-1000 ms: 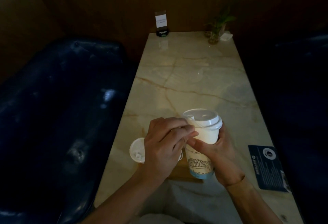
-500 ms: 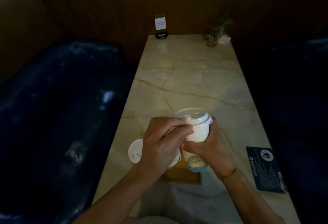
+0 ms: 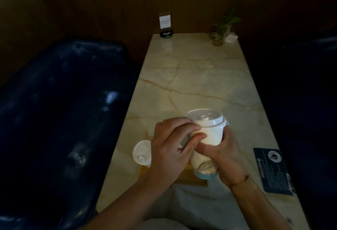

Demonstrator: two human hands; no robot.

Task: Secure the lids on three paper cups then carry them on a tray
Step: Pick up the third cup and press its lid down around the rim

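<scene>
Between both hands, a paper cup [image 3: 209, 142] is held by the right hand [image 3: 226, 155] while its white lid [image 3: 206, 117] is pinched by the left hand [image 3: 171, 147]. Behind the left hand, another lidded cup [image 3: 141, 154] is seen. Carrying is not yet done.

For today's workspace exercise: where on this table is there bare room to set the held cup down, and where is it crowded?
Free: the marble table between the held cup and the far sign holder and plant. Crowded: the near end, with both hands, the second lidded cup, wooden tray and dark card.
</scene>
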